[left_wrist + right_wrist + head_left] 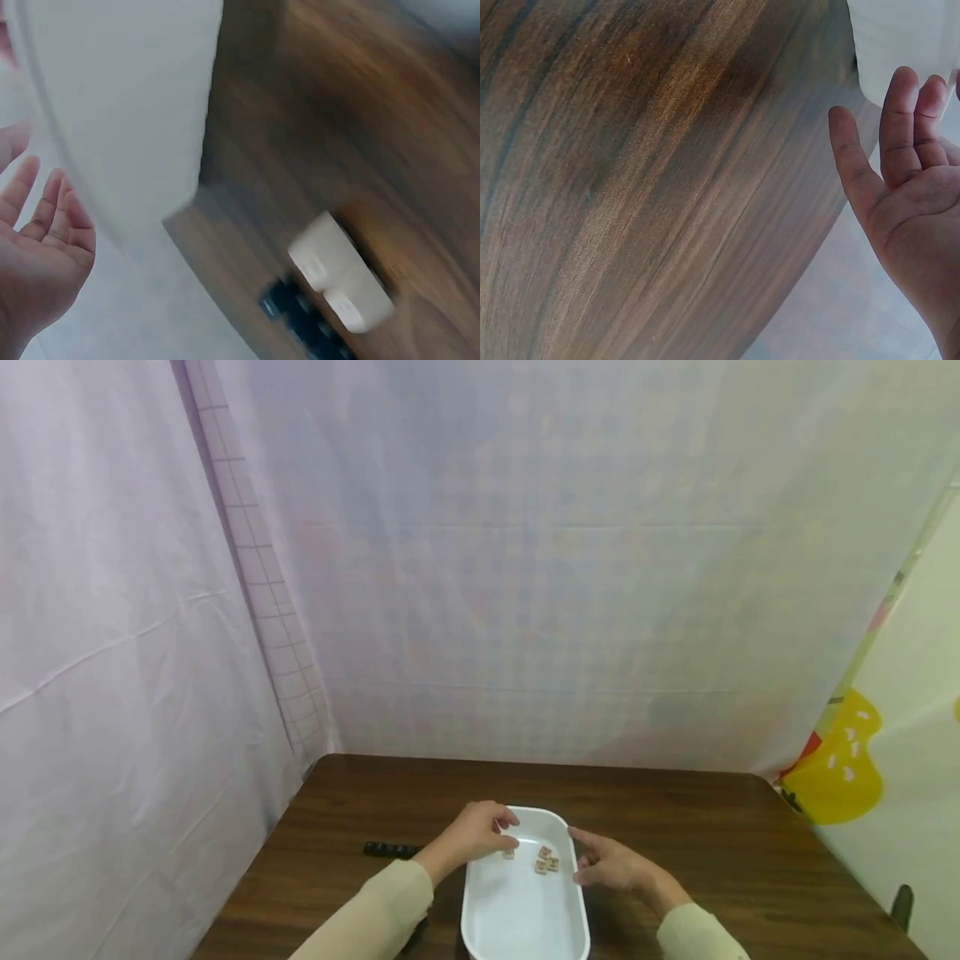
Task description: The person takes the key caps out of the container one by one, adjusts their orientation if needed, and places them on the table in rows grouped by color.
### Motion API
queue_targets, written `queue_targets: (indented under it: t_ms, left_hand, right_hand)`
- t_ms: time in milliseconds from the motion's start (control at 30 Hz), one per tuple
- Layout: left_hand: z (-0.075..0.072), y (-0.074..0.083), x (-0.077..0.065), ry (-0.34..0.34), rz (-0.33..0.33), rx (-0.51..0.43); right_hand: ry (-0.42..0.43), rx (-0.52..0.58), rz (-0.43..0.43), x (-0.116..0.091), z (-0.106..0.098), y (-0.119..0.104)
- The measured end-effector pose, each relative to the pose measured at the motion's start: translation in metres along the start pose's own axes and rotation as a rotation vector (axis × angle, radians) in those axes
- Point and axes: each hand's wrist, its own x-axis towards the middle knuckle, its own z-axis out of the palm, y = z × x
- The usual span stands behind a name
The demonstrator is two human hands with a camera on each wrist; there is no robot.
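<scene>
A deep white rectangular tray (517,910) with rounded corners stands on the table. Inside, towards its far right, lie several small tan-and-white square pieces (545,862). One more small piece (509,853) is just below my left thumb. My left hand (474,831) reaches over the tray's left rim, thumb and forefinger apart; the left wrist view shows its other fingers loosely bent beside the tray. At the right rim, my right hand (611,864) touches the tray's outside with forefinger and thumb, and its remaining fingers are relaxed in the right wrist view.
A black segmented strip (392,849) lies left of the tray, partly behind my left forearm. Beside it in the left wrist view sits a cream block (341,274). Brown wood-grain table (675,810); pale curtains (525,610) hang behind and to the left.
</scene>
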Motion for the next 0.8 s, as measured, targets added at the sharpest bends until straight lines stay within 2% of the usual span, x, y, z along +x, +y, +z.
queue_targets:
  t_ms: [167, 367, 500, 667, 800]
  left_hand:
    - [0.026, 0.007, 0.016, -0.046, 0.050, 0.116]
    - [0.046, 0.004, 0.026, -0.092, 0.043, 0.230]
    - [0.050, 0.002, 0.025, -0.106, 0.030, 0.277]
    - [0.052, 0.002, 0.024, -0.130, -0.020, 0.330]
    - [0.054, 0.001, 0.024, -0.150, -0.008, 0.392]
  right_hand:
    - [-0.015, -0.003, -0.017, 0.001, 0.000, 0.002]
    - [-0.021, 0.006, -0.037, 0.001, 0.000, 0.002]
    - [-0.037, 0.006, -0.069, 0.002, 0.000, 0.002]
    - [-0.037, 0.001, -0.059, 0.002, -0.001, 0.001]
    - [-0.035, 0.014, -0.044, 0.002, -0.001, 0.002]
